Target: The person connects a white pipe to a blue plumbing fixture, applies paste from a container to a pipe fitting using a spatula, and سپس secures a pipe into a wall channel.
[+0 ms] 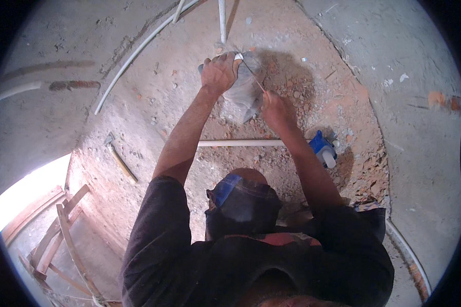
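In the head view, a crumpled, dusty grey plastic bag (242, 97) sits on a dirt floor (153, 115) strewn with rubble, in the upper middle and straight ahead of the person. The left hand (220, 74) is closed around the upper left of the bag, fingers bunched and knuckles up. A small bright white piece (239, 56) shows right by its fingertips; whether the hand grips it or only touches it, I cannot tell. The right hand (280, 110) is curled narrow at the right side of the bag, holding one end of a thin, straight strand or rod (254, 77) that slants up across the bag toward the left hand. Its material is too fine to make out.

Between the bag and the person's knees, a slim white plastic pipe (241, 143) lies crosswise on the ground, its right part passing behind the right forearm. Just beyond that forearm is a bright blue item with a whitish, rounded part (323, 149); its exact kind is unclear. Well to the left lies a hammer with a yellowish wooden handle (122, 162), its head pointing away from the person. A long, curved white tube (133, 59) runs along the foot of the grey plastered wall (46, 112), and a straight white pole (222, 20) ends near the bag. A frame of rough wooden slats (69, 240) stands at lower left.
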### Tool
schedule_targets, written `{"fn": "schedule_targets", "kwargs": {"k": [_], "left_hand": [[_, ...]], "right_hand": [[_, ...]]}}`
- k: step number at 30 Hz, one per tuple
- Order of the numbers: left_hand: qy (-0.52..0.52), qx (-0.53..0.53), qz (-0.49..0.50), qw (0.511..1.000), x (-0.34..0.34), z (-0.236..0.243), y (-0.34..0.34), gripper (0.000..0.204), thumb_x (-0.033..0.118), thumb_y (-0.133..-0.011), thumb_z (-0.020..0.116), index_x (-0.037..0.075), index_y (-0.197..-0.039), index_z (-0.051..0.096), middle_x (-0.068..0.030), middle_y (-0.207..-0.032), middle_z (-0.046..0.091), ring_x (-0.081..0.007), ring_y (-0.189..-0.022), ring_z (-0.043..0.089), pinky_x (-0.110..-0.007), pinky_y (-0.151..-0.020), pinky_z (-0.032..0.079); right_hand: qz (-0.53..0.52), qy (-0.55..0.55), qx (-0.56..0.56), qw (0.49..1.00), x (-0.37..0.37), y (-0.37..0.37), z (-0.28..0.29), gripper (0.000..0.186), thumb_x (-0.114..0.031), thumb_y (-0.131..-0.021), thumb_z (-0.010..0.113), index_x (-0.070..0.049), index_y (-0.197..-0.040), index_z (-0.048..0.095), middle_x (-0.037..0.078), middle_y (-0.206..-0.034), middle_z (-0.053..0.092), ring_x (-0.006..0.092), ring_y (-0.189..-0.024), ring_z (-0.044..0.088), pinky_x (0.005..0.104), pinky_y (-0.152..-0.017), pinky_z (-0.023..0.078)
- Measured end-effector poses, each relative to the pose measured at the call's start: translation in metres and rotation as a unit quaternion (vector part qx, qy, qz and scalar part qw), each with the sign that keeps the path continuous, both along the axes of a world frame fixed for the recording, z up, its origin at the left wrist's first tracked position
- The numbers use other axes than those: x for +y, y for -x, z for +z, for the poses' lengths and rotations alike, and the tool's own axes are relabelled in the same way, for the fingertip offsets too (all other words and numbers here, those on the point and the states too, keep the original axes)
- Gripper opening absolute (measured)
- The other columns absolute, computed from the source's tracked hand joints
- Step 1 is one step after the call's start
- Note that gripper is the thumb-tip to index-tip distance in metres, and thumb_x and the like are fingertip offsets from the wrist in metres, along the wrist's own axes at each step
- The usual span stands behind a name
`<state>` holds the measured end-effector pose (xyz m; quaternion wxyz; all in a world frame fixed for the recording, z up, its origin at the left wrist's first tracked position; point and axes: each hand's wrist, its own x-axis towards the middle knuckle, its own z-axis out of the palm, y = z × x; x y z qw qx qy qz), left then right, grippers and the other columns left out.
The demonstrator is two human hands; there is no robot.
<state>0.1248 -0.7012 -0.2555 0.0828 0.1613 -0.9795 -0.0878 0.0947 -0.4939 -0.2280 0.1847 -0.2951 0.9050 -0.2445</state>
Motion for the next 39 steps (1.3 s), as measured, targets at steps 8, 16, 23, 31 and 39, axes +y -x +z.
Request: {"fn": "schedule_targets", "kwargs": {"k": [8, 16, 23, 31, 39], "left_hand": [[0.004, 0.011, -0.027, 1.000, 0.005, 0.001, 0.006, 0.033, 0.039, -0.100, 0.045, 0.010, -0.107, 0.059, -0.0120, -0.101, 0.070, -0.0319, -0.094, 0.068, -0.051, -0.084, 0.048], [0.018, -0.012, -0.004, 1.000, 0.007, 0.002, 0.005, 0.034, 0.040, -0.100, 0.045, 0.010, -0.106, 0.059, -0.0130, -0.099, 0.070, -0.0326, -0.092, 0.068, -0.052, -0.083, 0.048], [-0.003, 0.000, -0.006, 1.000, 0.003, 0.007, 0.003, 0.034, 0.040, -0.101, 0.043, 0.010, -0.106, 0.058, -0.0146, -0.097, 0.069, -0.0350, -0.091, 0.068, -0.053, -0.082, 0.048], [0.001, 0.006, -0.010, 1.000, 0.008, 0.004, 0.009, 0.032, 0.038, -0.100, 0.044, 0.009, -0.105, 0.058, -0.0133, -0.097, 0.069, -0.0358, -0.091, 0.068, -0.054, -0.083, 0.047], [0.003, -0.011, 0.026, 1.000, 0.013, 0.009, 0.001, 0.033, 0.038, -0.100, 0.044, 0.010, -0.109, 0.058, -0.0148, -0.106, 0.068, -0.0335, -0.100, 0.065, -0.053, -0.086, 0.046]], "right_hand": [[0.029, 0.015, 0.072, 0.997, -0.060, 0.042, -0.040, 0.024, -0.016, -0.089, 0.048, -0.002, -0.099, 0.065, 0.025, -0.089, 0.068, 0.0441, -0.086, 0.066, 0.0548, -0.078, 0.051], [0.029, -0.004, 0.093, 0.995, -0.038, 0.025, -0.045, 0.023, -0.016, -0.091, 0.048, -0.003, -0.101, 0.063, 0.023, -0.090, 0.068, 0.0435, -0.086, 0.066, 0.0533, -0.077, 0.052], [0.027, -0.020, 0.015, 0.999, -0.009, 0.006, 0.003, 0.024, -0.016, -0.093, 0.047, 0.000, -0.100, 0.063, 0.026, -0.089, 0.067, 0.0456, -0.086, 0.065, 0.0553, -0.077, 0.051], [0.023, -0.006, 0.053, 0.998, -0.056, 0.037, -0.022, 0.025, -0.018, -0.094, 0.049, 0.001, -0.101, 0.063, 0.025, -0.090, 0.067, 0.0431, -0.085, 0.065, 0.0546, -0.077, 0.051], [0.014, 0.002, 0.064, 0.998, -0.021, 0.013, -0.027, 0.024, -0.019, -0.093, 0.048, -0.003, -0.104, 0.062, 0.024, -0.093, 0.067, 0.0422, -0.086, 0.066, 0.0554, -0.077, 0.051]]}}
